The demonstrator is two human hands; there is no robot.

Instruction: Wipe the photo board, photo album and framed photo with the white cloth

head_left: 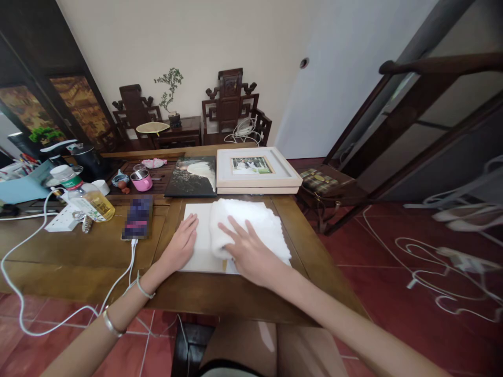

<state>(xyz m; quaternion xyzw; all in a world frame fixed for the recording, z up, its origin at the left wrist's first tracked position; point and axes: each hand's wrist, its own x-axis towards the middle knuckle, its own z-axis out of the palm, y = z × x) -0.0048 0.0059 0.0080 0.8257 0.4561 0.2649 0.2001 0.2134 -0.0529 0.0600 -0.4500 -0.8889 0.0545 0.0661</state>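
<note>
A flat white panel (201, 250) lies on the wooden table in front of me, with a small yellowish patch showing near its front edge. Over its middle and right side is a folded, fluffy white cloth (259, 220) that hides much of the surface and reaches past the panel's right edge. My right hand (245, 248) presses on the cloth from above, fingers spread, thumb near the cloth's folded left edge. Flat along the panel's left edge rests my left hand (185, 242), fingers extended, holding nothing.
Behind the panel are a dark photo print (188, 175) and a light-framed picture (259, 170). To the left lie a phone (137, 215) with a white cable, a pink cup (142, 180), a tilted bottle (92, 201) and a power strip (63, 220). A wooden chair (334, 183) stands right.
</note>
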